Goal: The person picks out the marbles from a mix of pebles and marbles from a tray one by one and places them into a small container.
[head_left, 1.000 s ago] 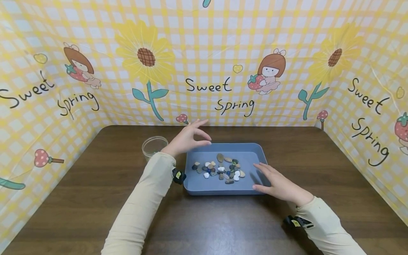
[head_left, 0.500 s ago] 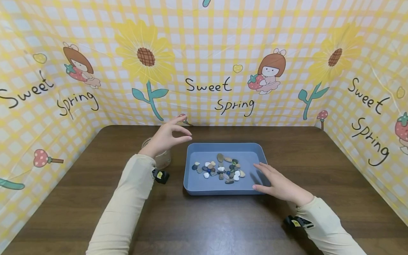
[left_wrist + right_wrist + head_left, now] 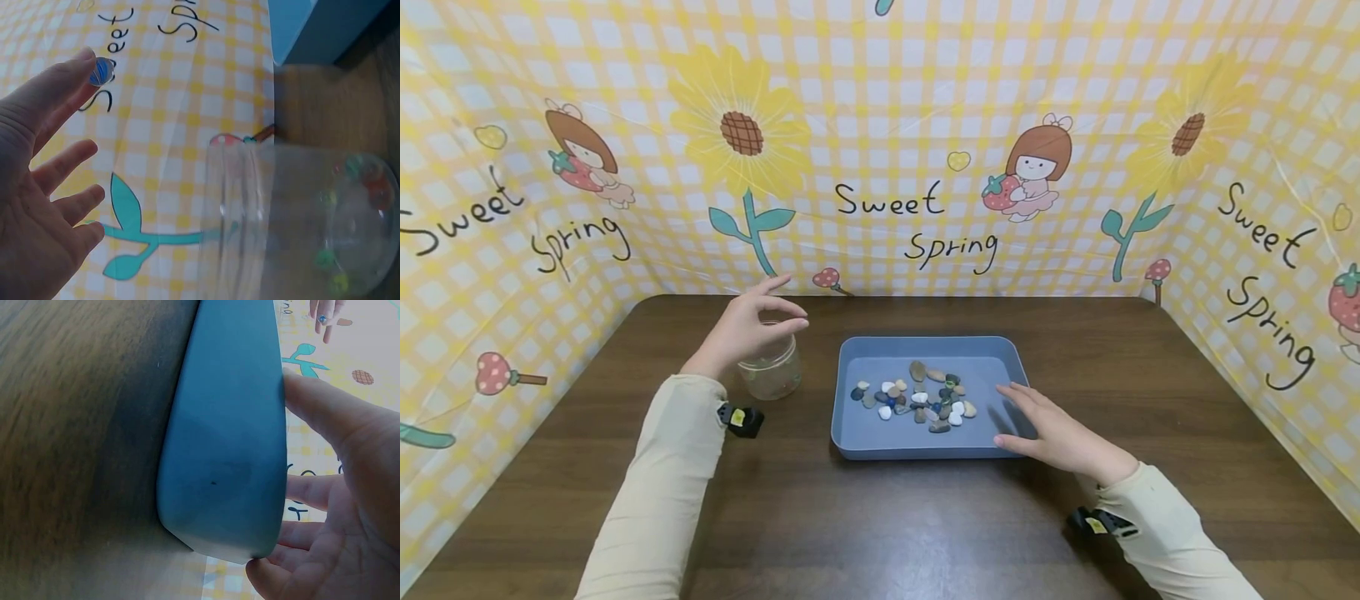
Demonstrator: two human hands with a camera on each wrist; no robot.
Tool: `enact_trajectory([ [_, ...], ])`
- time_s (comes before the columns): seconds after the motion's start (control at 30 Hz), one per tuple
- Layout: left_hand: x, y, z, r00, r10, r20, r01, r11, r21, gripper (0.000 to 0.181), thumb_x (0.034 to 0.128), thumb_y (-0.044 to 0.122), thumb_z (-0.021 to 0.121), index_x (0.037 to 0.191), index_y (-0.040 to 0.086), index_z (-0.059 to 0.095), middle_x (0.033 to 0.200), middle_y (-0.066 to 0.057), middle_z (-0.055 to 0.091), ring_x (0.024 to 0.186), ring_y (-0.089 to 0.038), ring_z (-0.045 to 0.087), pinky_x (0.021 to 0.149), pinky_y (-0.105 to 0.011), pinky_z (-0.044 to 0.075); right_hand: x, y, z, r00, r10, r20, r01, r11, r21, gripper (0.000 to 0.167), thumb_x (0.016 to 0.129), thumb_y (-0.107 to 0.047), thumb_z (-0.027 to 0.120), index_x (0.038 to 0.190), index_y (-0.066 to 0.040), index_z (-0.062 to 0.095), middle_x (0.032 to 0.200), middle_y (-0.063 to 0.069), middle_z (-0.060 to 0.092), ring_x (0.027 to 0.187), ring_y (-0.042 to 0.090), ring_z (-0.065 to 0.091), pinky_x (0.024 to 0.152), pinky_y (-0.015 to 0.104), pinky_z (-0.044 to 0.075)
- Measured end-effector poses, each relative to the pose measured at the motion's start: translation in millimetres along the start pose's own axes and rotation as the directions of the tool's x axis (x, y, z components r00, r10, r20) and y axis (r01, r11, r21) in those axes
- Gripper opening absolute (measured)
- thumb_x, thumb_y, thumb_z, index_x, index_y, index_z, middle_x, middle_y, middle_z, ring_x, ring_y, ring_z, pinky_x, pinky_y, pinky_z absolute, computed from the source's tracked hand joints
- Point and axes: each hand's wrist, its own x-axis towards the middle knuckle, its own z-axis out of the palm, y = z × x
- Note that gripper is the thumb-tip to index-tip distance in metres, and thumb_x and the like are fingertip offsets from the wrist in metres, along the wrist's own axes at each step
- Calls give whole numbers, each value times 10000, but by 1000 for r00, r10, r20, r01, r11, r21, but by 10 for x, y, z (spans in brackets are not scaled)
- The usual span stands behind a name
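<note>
My left hand (image 3: pixel 747 327) pinches a clear marble with a blue swirl (image 3: pixel 101 72) between thumb and forefinger, its other fingers spread loosely. It is above and beside the rim of a clear jar (image 3: pixel 772 377) at the left. Several coloured marbles (image 3: pixel 326 257) lie at the bottom of that jar in the left wrist view. My right hand (image 3: pixel 1060 433) is at the right side of a blue-grey tray (image 3: pixel 868 435), fingers extended over its rim. Whether it presses on the rim I cannot tell. Mixed pebbles (image 3: pixel 919 397) and some blue marbles lie inside the tray.
Both the tray and the jar stand on a brown wooden table (image 3: pixel 880 533), with a gap between them. A yellow checked cloth (image 3: pixel 910 100) with printed flowers rises behind the table and along both sides.
My left hand has moved left, from over the tray's back left corner to the jar, keeping its pinch. The right hand, tray and pebbles have stayed in place.
</note>
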Motion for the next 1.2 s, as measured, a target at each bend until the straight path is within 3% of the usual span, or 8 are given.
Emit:
enact_trajectory([
  [0.37,-119,-237,-69,995,-102,-1,102,994,-31,325,844,345,678,1030,80,699,1556,-58,243,1436,-365,177,1066,-547,348,22,11,38,1000,22,16,-22,1000,21,770,866,-428,621,1439,-19,311,1482,271,283,1368,461,257,1054,617,297],
  [0.7,-126,-347,-49,990,-143,13,143,989,42,313,869,311,658,1026,42,697,1553,-128,226,1437,-408,120,1121,-594,199,6,5,6,1000,22,17,-22,1000,7,769,863,-434,623,1427,-6,326,1467,290,295,1347,473,284,1043,626,307],
  [0.93,-125,-363,-36,992,-123,19,122,990,71,310,878,297,649,1018,24,696,1547,-184,205,1440,-426,58,1143,-608,-30,14,5,3,1000,14,2,-14,1000,-5,753,863,-411,633,1418,3,339,1455,294,312,1339,474,299,1038,623,316],
  [1.1,-127,-365,-10,991,-130,35,127,989,74,313,881,294,645,1022,19,695,1547,-196,193,1435,-444,8,1134,-623,-32,10,11,10,1000,12,2,-12,1000,-2,747,865,-402,633,1418,6,339,1454,296,313,1339,477,297,1039,624,313],
  [1.2,-126,-371,0,990,-140,32,137,988,69,324,879,309,646,1022,23,696,1551,-179,196,1439,-436,21,1133,-631,45,7,14,14,1000,13,4,-13,1000,0,747,867,-403,631,1419,4,337,1457,296,310,1341,476,294,1040,624,311],
])
